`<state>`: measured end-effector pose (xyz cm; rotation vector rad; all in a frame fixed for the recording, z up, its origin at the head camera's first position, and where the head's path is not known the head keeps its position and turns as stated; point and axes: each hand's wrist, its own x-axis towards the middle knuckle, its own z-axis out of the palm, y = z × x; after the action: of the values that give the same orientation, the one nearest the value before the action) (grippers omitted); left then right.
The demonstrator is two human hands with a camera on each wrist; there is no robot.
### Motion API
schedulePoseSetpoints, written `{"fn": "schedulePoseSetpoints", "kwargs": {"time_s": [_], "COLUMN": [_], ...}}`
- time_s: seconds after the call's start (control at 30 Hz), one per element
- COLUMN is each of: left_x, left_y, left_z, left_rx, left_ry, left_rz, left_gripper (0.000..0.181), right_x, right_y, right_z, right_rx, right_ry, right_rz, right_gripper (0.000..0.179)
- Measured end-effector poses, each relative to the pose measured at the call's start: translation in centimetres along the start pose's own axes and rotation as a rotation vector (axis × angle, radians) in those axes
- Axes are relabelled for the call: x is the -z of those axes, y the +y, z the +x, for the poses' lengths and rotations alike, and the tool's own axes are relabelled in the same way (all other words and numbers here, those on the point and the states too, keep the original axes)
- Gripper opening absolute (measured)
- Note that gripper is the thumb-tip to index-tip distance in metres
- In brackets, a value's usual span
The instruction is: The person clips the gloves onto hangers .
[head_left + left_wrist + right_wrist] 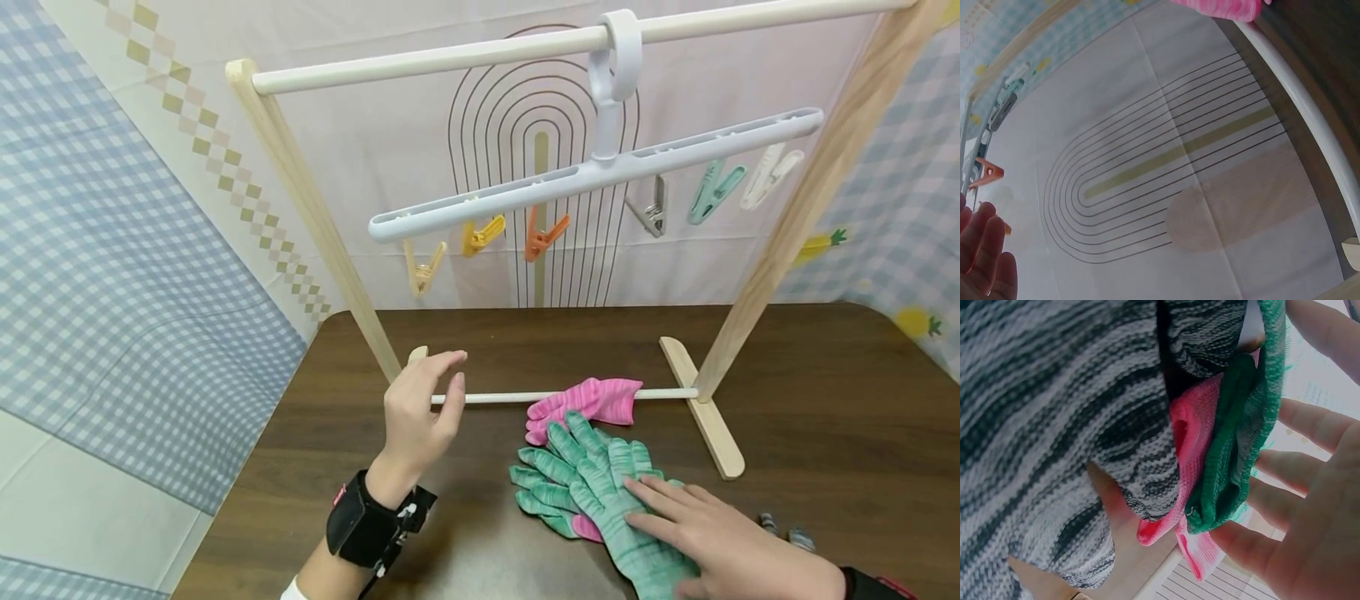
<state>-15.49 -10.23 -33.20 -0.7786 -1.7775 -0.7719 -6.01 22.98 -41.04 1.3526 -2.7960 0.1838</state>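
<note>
In the head view, my left hand (420, 408) is raised near the lower left of the wooden rack, fingers bent loosely and nothing between them. My right hand (705, 533) touches the green gloves (600, 483), which lie overlapping on the table. Its fingers reach over them fairly straight in the right wrist view, against the green cuff (1260, 425). A pink glove (588, 404) lies just beyond, partly over the low white bar, and another bit of pink shows under the green. Black-and-white striped gloves (1066, 425) fill the left of the right wrist view.
A white hanger (600, 175) hooks over the rack's top rod (435, 58). From it hang several clothespins, among them an orange one (543, 233), a yellow one (482, 236) and a mint one (714, 192). A wooden foot (705, 412) stands right of the gloves.
</note>
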Motion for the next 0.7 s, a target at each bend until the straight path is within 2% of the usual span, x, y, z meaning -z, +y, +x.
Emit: {"fn": "schedulePoseSetpoints", "kwargs": {"time_s": [0.27, 0.37, 0.57, 0.7], "left_x": [0.5, 0.7, 1.2, 1.5], "left_y": [-0.6, -0.7, -0.7, -0.9], "left_z": [0.6, 0.7, 1.1, 1.5], "left_rx": [0.052, 0.079, 0.174, 0.191], "left_ry": [0.054, 0.056, 0.037, 0.060], "left_rz": [-0.018, -0.008, -0.012, -0.043], "left_gripper": [0.020, 0.019, 0.020, 0.020], "right_x": [-0.2, -0.3, -0.4, -0.6], "right_y": [-0.2, -0.4, -0.5, -0.5], "right_z": [0.1, 0.1, 0.0, -0.1], "right_rx": [0.025, 0.013, 0.006, 0.025], "right_ry": [0.036, 0.030, 0.034, 0.046], "right_rz": [-0.059, -0.074, -0.107, -0.132], "right_gripper": [0.075, 0.079, 0.085, 0.087]}}
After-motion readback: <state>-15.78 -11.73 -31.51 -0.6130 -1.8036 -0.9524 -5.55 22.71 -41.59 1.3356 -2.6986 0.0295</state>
